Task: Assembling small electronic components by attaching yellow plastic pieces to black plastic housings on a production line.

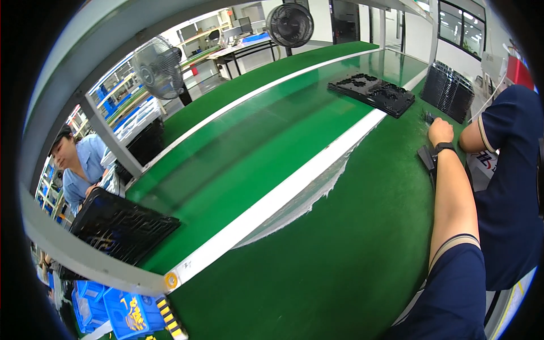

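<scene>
Black, small and ragged in outline at the fingertips: dark item [426, 117] by the left hand [441, 131], at the far right of the green mat [351, 255], near the stack of ribbed black trays [447, 90]. Fingers bunched and curled inward, not spread; cannot tell whether pinching the dark item or merely touching it. Dark watch [445, 147] at the wrist. Just left of the forearm, on the mat: elongated black object [426, 160], kind unclear.

Close by on the right: navy-shirted co-worker [510, 221], bare arm bent near the watch, hand hidden.

Farther left: flat black tray [371, 93] with cut-outs, near corner at the white strip [283, 201]. Along the strip: clear film [309, 201], edge torn. Across it: glossy green surface [243, 153].

Far left, past the grey frame [110, 136]: co-worker in a light blue shirt [85, 164], hand at the top of a tilted black tray panel [122, 224]. Lower left: blue bins [116, 328], yellow pieces [135, 314] inside. Background: two fans [289, 25], desk [241, 46].
</scene>
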### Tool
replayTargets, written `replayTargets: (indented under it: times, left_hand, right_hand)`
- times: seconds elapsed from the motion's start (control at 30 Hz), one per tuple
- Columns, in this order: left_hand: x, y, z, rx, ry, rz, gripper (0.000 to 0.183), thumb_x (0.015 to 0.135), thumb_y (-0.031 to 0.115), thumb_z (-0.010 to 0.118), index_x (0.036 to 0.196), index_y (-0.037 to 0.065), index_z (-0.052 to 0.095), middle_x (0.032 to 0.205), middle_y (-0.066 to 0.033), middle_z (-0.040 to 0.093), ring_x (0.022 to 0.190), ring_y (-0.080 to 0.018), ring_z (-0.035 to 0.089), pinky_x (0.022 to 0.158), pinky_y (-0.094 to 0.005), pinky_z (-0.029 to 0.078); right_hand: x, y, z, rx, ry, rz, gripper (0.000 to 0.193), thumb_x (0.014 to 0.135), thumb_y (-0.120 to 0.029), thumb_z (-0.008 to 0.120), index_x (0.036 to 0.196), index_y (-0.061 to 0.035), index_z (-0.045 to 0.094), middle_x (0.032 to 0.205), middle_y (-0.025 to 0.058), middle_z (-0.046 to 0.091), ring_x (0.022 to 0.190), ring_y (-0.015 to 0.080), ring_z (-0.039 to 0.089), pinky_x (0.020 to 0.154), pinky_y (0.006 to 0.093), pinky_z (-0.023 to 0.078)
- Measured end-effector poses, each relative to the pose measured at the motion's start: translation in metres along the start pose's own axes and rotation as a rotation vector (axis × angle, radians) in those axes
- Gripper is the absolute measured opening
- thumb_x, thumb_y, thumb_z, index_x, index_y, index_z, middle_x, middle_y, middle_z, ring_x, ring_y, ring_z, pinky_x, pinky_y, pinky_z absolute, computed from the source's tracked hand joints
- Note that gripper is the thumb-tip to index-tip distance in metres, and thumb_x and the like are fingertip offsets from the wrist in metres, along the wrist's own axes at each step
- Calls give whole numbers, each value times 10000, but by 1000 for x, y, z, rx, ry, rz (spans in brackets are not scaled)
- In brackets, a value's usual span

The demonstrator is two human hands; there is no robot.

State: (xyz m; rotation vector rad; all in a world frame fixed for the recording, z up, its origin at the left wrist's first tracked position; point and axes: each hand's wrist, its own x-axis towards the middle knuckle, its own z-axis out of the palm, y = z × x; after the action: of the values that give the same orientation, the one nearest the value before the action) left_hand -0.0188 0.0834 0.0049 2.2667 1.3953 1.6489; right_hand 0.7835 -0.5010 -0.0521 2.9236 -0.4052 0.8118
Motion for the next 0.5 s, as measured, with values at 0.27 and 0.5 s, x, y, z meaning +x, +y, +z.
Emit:
replayTargets:
  times: [0.27,0.5]
  left_hand:
    - [-1,-32,0,-478,-23,-88,142,842,-15,557,982,-13,584,805,-57,606,699,-128,595,648,-238,477]
    - [-22,72,6,-693,-543,-34,100,794,-33,595,878,-7,642,780,-83,657,709,-138,626,667,-251,494]
  right_hand:
    - [-109,-21,-91,162,-88,-325,247,819,-107,493,991,38,594,900,248,640,905,390,613,852,475,460]
    - [-283,-45,-212,1263,-833,-356,450,821,-109,544,1244,39,501,1018,136,630,864,196,620,702,318,524]
